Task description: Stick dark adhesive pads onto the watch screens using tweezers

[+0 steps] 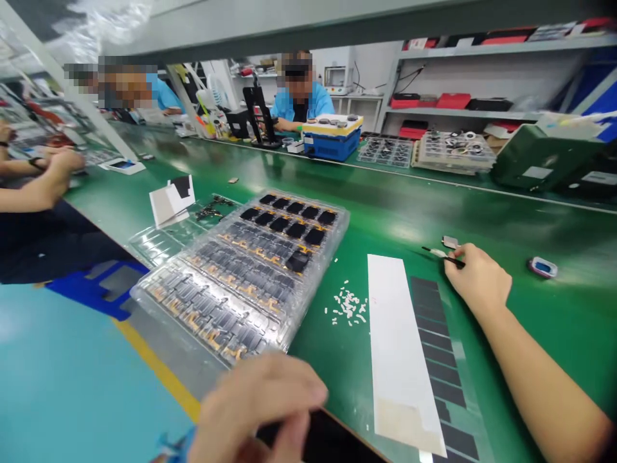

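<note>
My right hand (477,280) is closed around slim black tweezers (453,260) with a white section near the tip, pointing left just above the green bench. A small grey rectangular piece (450,242) lies just beyond the fingers. My left hand (260,405) is at the bottom, in front of the bench edge. Its fingers are curled with the thumb close to the forefinger; anything between them is too hidden to make out. Near it lies a clear plastic tray (284,315) with rows of black screens (296,260) and orange flex cables.
A white paper strip (398,334) lies beside a sheet of dark grey rectangles (438,341). Small white scraps (348,305) are scattered left of it. A small oval-cornered device (542,267) sits at right. Co-workers sit across the bench and at left; a blue stool (96,289) stands below.
</note>
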Demonstrator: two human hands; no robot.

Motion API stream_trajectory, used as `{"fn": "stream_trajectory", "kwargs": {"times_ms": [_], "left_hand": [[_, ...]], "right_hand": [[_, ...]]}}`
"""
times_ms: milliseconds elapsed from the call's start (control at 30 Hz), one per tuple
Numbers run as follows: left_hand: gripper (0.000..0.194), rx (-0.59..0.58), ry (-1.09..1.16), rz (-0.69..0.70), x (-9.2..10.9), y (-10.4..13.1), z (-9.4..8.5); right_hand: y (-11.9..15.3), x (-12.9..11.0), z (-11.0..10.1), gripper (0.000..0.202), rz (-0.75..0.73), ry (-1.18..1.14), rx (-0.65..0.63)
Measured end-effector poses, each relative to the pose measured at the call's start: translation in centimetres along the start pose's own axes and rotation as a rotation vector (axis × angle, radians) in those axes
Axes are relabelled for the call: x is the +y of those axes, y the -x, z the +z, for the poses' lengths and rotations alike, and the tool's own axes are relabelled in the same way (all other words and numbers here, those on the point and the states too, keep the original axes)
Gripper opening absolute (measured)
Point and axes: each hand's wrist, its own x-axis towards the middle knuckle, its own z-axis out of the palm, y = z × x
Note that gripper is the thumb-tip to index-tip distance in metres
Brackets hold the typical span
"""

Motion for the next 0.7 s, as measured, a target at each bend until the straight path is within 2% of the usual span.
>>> {"fn": "stream_trajectory", "kwargs": {"times_ms": [67, 133, 200, 233, 300, 400, 533, 633, 700], "left_hand": [[0.028, -0.072, -0.335, -0.01, -0.9, -1.5, -2.8], [0.019, -0.163, -0.547, -0.045, -2.4, -3.7, -4.5], [0.018, -0.329, -0.683, -0.107, -4.1, -6.2, -4.9], [0.02, -0.431, -0.749, -0.149, -4.9, -7.3, -4.8], [0.023, -0.553, -0.889, -0.181, -6.2, -9.1, -3.9], [0.028, -0.573, -1.003, -0.189, -7.5, -10.6, -2.2], [0.05, -0.569, -1.08, -0.183, -8.5, -11.4, -0.9], [0.036, -0.546, -1.093, -0.183, -8.2, -11.6, -1.0], [0.027, -0.517, -1.094, -0.189, -7.0, -11.0, -1.2]], "right_hand": [[0.1, -0.1, 0.0, 0.008, -0.008, -0.008, 0.006], [0.1, -0.2, 0.1, 0.008, -0.02, -0.016, 0.004], [0.2, -0.4, 0.1, 0.008, -0.032, -0.022, 0.001], [0.2, -0.4, 0.1, 0.008, -0.035, -0.023, 0.0], [0.2, -0.4, 0.1, 0.007, -0.035, -0.019, 0.0], [0.1, -0.3, 0.1, 0.01, -0.031, -0.01, 0.001], [0.2, -0.1, 0.1, 0.013, -0.032, -0.011, 0.012], [0.2, -0.1, 0.0, 0.012, -0.042, -0.031, 0.032], [0.4, -0.4, -0.3, 0.013, -0.053, -0.057, 0.064]]}}
